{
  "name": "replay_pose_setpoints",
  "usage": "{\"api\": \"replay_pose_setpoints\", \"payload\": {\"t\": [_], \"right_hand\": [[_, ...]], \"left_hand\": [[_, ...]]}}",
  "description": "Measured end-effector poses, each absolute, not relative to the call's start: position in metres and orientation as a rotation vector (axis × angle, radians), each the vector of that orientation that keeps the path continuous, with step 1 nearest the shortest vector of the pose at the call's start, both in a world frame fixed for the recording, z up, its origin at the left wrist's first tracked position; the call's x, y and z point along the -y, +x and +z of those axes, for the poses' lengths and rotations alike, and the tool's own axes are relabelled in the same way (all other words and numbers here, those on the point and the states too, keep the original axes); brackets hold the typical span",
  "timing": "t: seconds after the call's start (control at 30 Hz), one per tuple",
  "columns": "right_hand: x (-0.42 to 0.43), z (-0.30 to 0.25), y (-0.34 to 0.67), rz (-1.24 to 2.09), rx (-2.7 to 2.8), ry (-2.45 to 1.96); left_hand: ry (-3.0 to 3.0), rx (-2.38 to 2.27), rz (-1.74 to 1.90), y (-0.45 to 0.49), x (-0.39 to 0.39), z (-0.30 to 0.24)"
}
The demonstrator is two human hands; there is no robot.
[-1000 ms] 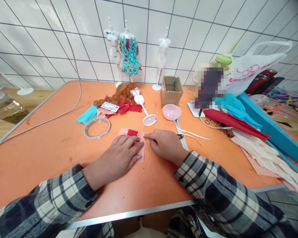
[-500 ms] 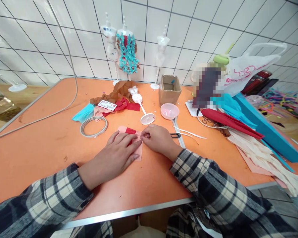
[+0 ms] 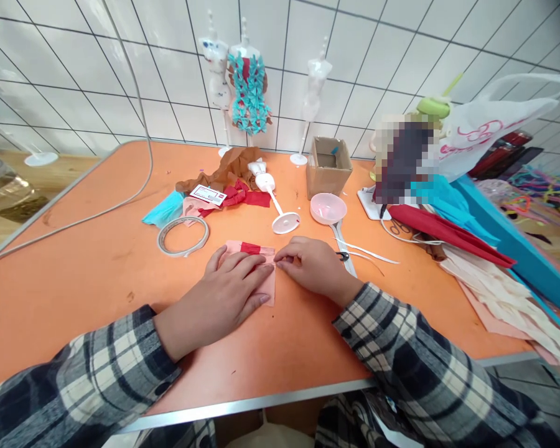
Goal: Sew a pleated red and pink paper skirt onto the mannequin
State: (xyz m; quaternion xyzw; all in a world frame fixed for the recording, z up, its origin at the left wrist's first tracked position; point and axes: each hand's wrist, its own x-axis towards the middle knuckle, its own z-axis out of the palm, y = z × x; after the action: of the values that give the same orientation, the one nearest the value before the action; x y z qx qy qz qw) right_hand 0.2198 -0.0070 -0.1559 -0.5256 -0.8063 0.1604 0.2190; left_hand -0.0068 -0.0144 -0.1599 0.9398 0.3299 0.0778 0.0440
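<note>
A thin pink sheet (image 3: 267,292), crepe paper or cloth, lies on the table in front of me with a red strip (image 3: 251,248) across its upper part. My left hand (image 3: 224,292) rests flat on it, fingers spread, covering much of its left and middle. At the sheet's right edge, the thumb and forefinger of my right hand (image 3: 315,267) are pinched together. Anything smaller between those fingertips is too small to make out. Just beyond my right hand, a black looped tool (image 3: 342,256) is partly hidden by it.
Behind the sheet lie a tape roll (image 3: 183,236), a toppled white dress form (image 3: 280,208), brown and red scraps and a pink bowl (image 3: 328,208). A cardboard box (image 3: 329,168) and three standing dress forms line the wall. Folded fabrics and a blue box (image 3: 518,255) fill the right.
The view has shifted a little, moving everything slightly rightward. My right hand has drawn slightly right, its fingers straighter, and covers more of the black tool. My left hand stays flat on the sheet.
</note>
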Motion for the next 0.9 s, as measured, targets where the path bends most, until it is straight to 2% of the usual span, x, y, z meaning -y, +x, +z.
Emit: {"api": "replay_pose_setpoints", "payload": {"t": [0.2,0.37,0.73,0.9], "right_hand": [[0.008,-0.159,0.215,0.396,2.337,-1.473],[0.007,-0.156,0.216,0.503,2.212,-1.447],[0.008,-0.160,0.214,0.433,2.280,-1.532],[0.006,-0.156,0.210,0.501,2.239,-1.626]], "left_hand": [[2.822,-1.034,0.348,-0.007,0.018,-0.154],[2.785,-1.121,0.449,-0.015,-0.002,-0.147],[2.855,-1.144,0.451,0.000,-0.015,-0.154],[2.822,-1.175,0.395,0.003,-0.018,-0.154]]}}
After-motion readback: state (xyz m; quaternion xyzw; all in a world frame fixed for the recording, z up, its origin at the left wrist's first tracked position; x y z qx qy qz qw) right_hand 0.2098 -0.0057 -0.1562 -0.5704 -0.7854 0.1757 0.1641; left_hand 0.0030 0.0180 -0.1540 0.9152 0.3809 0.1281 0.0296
